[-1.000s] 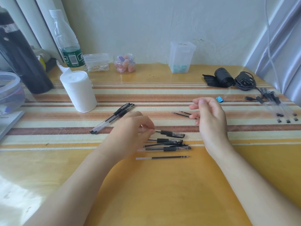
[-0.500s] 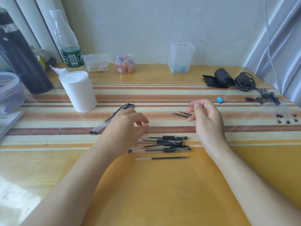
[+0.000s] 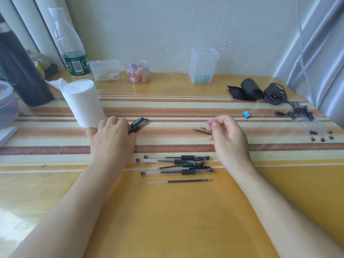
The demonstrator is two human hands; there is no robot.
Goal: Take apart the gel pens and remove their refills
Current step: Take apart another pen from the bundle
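So the left hand (image 3: 111, 140) is palm-down right on top of the bunch of capped pens (image 3: 139, 123), just beside the paper roll (image 3: 83, 103). Only the cap ends poke out past the fingers. The bunch lies on a diagonal, caps pointing away and to the right, tails hidden under the hand. I honestly can't tell if the fingers have closed round one or are just resting there, since the back of the hand covers them.

Toward the near side, between the two forearms, there's the pile of gel pens (image 3: 176, 162) lying roughly side to side on the counter (image 3: 167, 211), with one loose refill (image 3: 186, 181) just in front of it.

The right hand (image 3: 230, 142) is loosely curled, its fingertips at the ends of two pulled refills (image 3: 201, 130). I can't tell whether it's pinching one or just near them.

My guess is the next pen comes off the capped bunch. The left hand is way closer, and it'd need to swing the pen crosswise for the right to reach.
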